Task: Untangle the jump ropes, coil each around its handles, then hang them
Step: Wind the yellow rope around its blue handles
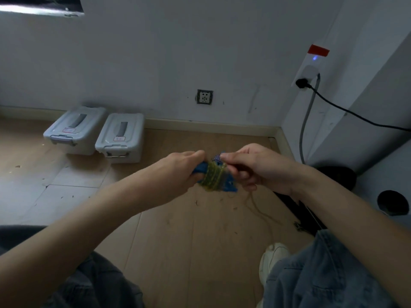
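Observation:
I hold a pair of blue jump-rope handles side by side in front of me, above the wooden floor. A yellow-green rope is coiled in several turns around their middle. My left hand grips the left end of the handles. My right hand pinches the bundle at its right end, fingers curled near the coil. A loose thin tail of the rope trails down from under my right hand toward the floor.
Two grey lidded storage boxes stand against the wall at the left. A wall socket is straight ahead. A white power strip with a black cable hangs on the right wall. My knees and a white shoe are below.

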A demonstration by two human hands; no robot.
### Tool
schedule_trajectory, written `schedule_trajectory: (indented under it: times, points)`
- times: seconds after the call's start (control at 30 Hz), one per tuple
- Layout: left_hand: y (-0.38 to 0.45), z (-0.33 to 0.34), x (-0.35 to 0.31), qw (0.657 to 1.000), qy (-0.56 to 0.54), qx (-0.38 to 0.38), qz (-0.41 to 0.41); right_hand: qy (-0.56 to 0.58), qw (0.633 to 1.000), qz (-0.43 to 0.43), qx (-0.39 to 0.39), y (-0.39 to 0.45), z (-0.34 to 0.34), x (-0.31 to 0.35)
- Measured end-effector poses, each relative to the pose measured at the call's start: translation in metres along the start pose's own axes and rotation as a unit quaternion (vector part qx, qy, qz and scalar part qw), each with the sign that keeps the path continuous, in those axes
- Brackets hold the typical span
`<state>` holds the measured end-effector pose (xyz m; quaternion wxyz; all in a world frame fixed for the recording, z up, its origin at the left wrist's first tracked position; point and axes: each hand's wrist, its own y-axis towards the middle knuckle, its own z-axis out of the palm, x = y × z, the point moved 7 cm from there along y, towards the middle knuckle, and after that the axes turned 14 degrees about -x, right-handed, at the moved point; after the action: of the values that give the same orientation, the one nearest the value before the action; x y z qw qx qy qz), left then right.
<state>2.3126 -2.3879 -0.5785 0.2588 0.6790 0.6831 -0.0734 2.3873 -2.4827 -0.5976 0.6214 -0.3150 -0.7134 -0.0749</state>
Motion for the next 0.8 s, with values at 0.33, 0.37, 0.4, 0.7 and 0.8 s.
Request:
schedule_trajectory:
  times: [0.33, 0.37, 0.4, 0.7, 0.8]
  points:
    - [-0.016, 0.011, -0.024, 0.93, -0.297, 0.217, -0.013, -0.268, 0.958, -0.058, -0.084, 0.007, -0.013, 0.006]
    - [-0.015, 0.006, -0.026, 0.915, -0.343, 0.211, -0.025, -0.258, 0.962, -0.048, -0.074, 0.006, -0.012, 0.005]
    - [-0.014, 0.0, -0.027, 0.9, -0.386, 0.202, -0.035, -0.236, 0.969, -0.042, -0.062, 0.006, -0.013, 0.002]
    - [0.0, -0.019, -0.008, 0.786, -0.589, 0.008, -0.188, -0.073, 0.99, 0.005, -0.123, 0.009, -0.005, -0.015]
    - [0.006, -0.029, 0.031, 0.757, -0.568, -0.164, -0.278, 0.041, 0.996, 0.015, -0.082, 0.006, 0.005, -0.014]
